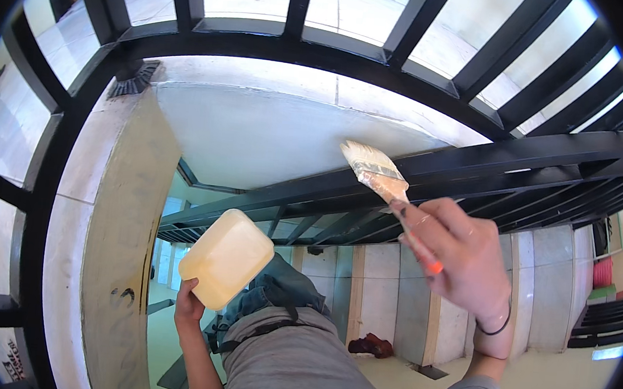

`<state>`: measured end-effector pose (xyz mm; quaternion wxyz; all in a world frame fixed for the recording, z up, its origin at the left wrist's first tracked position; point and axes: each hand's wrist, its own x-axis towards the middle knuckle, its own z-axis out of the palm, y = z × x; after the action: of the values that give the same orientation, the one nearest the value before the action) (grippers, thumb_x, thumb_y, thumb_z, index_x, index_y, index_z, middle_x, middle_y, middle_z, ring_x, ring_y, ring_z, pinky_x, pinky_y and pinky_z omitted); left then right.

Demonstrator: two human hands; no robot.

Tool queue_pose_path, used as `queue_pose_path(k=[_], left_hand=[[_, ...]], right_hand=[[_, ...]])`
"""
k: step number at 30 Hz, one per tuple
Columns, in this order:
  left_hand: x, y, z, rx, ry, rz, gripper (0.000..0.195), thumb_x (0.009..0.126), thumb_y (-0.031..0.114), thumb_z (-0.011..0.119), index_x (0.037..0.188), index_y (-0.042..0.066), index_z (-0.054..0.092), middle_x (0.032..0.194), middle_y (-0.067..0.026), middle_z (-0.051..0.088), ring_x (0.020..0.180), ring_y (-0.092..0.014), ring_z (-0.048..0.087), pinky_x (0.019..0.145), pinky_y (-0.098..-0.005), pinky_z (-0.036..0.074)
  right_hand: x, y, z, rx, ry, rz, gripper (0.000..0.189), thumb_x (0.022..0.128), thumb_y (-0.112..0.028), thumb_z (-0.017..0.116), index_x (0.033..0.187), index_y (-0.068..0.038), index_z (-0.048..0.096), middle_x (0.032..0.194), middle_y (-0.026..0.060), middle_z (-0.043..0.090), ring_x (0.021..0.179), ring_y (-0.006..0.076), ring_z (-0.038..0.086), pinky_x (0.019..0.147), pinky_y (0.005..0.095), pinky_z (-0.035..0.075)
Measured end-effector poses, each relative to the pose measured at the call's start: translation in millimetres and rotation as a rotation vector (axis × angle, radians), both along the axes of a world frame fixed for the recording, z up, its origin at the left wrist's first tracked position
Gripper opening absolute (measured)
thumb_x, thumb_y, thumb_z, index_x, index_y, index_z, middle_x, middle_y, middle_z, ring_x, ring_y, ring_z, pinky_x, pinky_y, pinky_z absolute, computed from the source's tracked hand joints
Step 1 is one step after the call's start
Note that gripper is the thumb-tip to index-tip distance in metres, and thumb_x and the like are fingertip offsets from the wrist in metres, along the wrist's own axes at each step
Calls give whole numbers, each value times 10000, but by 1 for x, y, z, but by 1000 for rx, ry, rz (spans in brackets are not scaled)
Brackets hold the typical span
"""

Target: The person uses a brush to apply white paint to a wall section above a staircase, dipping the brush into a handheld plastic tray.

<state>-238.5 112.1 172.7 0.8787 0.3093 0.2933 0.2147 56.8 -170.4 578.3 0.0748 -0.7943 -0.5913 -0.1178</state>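
Observation:
In my right hand (462, 252) is a paintbrush (383, 173) with a wooden handle tipped in orange. Its bristles are coated in pale paint and point up and left, in front of a smooth light wall face (261, 134); whether they touch it I cannot tell. Low on the left, my left hand (189, 303) grips the near corner of a plastic tub (228, 259). White paint covers most of the tub's inside, and its lower part looks yellowish.
Black metal railings (313, 53) curve across the top and down the left. A black stair handrail (312, 186) slants behind the brush. Tiled stairs (381, 289) lie below, with a dark red cloth (370, 345) on them. A beige beam face (120, 222) bears writing.

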Motion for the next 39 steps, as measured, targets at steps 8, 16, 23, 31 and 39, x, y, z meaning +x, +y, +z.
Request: queue_pose_path(k=[8,16,23,31,39], left_hand=[[3,-5,-4,-31,21,-2,711,882,249,640,1501,-42,446,1448,-193,584,1331,-345,584,1124,-456,473],[-1,-6,-7,-43,16,22,704,880,238,644,1494,-47,452,1433,-193,593,1314,-344,593,1115,-452,478],[-7,0,-16,-24,26,23,695,889,235,640,1495,-48,448,1436,-193,591,1317,-342,590,1115,-451,477],[2,0,-13,-34,12,-9,707,890,245,641,1501,-51,440,1448,-198,582,1338,-343,576,1125,-452,468],[-3,-2,-13,-36,10,-10,717,884,252,647,1504,-45,441,1451,-198,581,1336,-347,578,1128,-454,468]], right_hand=[[44,-11,30,-2,10,26,309,859,-41,731,1167,-41,715,952,88,675,698,285,680,582,360,543],[16,-22,38,-42,56,-71,326,831,-56,749,1158,-52,735,979,111,688,712,286,687,607,353,558],[32,-34,61,28,1,-148,341,859,-32,700,1197,-27,736,1038,161,702,848,294,698,667,359,555],[41,-28,46,-75,68,-98,275,886,-91,739,1145,1,725,939,110,681,666,291,669,610,362,542],[34,-39,66,-16,29,-29,293,874,-71,739,1163,-21,727,967,143,682,748,308,696,618,347,553]])
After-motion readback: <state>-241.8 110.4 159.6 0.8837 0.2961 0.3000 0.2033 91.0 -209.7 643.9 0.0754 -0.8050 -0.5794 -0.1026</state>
